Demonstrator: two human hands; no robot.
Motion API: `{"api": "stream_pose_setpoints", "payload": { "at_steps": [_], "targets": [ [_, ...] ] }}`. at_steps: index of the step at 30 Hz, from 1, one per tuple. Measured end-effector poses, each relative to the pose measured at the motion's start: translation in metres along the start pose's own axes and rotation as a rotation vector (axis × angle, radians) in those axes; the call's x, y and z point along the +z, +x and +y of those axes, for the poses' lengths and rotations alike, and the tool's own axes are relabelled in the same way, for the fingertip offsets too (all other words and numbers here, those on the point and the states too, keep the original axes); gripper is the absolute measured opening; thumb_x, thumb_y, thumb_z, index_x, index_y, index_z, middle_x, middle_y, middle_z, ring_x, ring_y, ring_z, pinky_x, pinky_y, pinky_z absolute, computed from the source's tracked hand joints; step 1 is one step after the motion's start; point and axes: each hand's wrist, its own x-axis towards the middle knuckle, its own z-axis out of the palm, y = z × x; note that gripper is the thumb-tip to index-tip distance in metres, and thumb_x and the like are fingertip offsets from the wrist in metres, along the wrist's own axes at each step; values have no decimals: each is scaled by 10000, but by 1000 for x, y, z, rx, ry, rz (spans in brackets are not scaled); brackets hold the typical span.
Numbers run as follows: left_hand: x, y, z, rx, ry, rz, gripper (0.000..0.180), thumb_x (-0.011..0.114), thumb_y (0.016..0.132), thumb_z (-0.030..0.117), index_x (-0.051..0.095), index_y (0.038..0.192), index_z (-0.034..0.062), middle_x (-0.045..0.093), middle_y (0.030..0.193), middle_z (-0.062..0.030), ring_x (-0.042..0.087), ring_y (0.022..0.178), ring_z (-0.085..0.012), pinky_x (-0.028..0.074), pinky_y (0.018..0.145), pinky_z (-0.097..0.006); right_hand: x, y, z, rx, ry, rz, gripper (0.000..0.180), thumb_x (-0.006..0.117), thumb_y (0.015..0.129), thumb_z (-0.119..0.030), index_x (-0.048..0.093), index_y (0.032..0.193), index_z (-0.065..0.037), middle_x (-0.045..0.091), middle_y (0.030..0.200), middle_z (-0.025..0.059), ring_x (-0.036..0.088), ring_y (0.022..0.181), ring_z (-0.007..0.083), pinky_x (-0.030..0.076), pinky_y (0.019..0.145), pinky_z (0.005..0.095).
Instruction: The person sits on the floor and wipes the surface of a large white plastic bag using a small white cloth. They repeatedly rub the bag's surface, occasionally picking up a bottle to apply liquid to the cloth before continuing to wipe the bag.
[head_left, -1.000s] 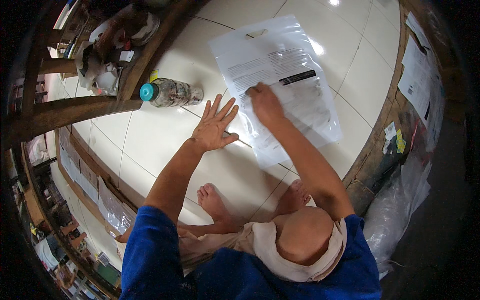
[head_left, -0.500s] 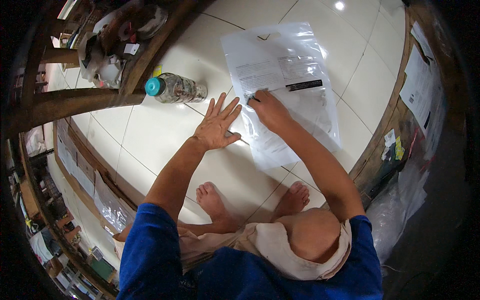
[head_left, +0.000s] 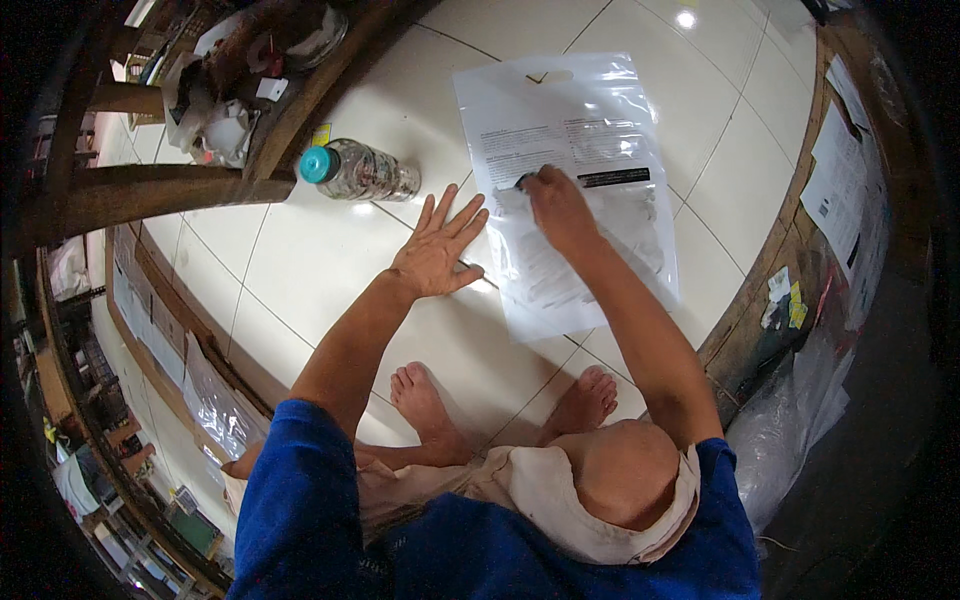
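Dark thing (head_left: pixel 525 181) pinched over bag (head_left: pixel 630 225)

Here the bag is laid flat on the tiled floor (head_left: pixel 280 270), ahead of the feet (head_left: pixel 424 400). By the curled right hand (head_left: pixel 563 212) the dark thing is gripped at the fingertips; its kind cannot be told. The left hand (head_left: pixel 438 252) is spread wide, empty, just beside the bag's left edge, near a bottle (head_left: pixel 370 172).

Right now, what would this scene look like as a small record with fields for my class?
Main item: whitish rectangular plastic bag, flat on white tiled floor
Left hand: palm down, spread open, near the bag's left edge
Right hand: curled over the bag, holding a small dark item, too blurred to identify
Nearby item: teal-capped clear cylindrical bottle, left of the bag
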Motion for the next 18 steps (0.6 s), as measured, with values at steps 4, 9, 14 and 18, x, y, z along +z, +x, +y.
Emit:
{"api": "stream_pose_setpoints", "payload": {
  "at_steps": [4, 9, 14, 18],
  "targets": [
    [1, -3, 0, -9, 25, 6, 843, 618, 848, 494, 300, 1507, 74, 142, 1620, -82, 6, 1491, -378, 39, 1207, -536, 15, 3, -20, -108, 47, 59, 161, 547, 829, -75, 669, 918, -19, 604, 933, 190, 610, 935, 356, 500, 875, 460],
    [3, -1, -1, 10, 22, 27, 819, 611, 868, 488, 307, 1504, 72, 145, 1619, -81, 3, 1492, -371, 45, 1205, -541, 27, -7, 7, 71, 67, 60, 176, 556, 868, -121, 639, 990, -25, 592, 1016, 205, 588, 1003, 377, 489, 868, 472],
    [-2, -2, 1, -16, 29, 1, 815, 585, 880, 519, 309, 1504, 72, 147, 1618, -89, 6, 1490, -382, 47, 1200, -552, -41, -10, 40, 234, -43, 40, 189, 552, 851, -100, 646, 998, -27, 605, 1022, 237, 582, 992, 397, 485, 856, 482],
    [1, 0, 2, -10, 37, 29, 825, 585, 875, 539, 323, 1496, 64, 151, 1616, -100, 14, 1487, -394, 57, 1195, -562, 0, -3, 15, 5, 32, 95, 229, 538, 823, -60, 659, 1014, -27, 612, 968, 235, 594, 969, 390, 481, 863, 491]
  ]
}}
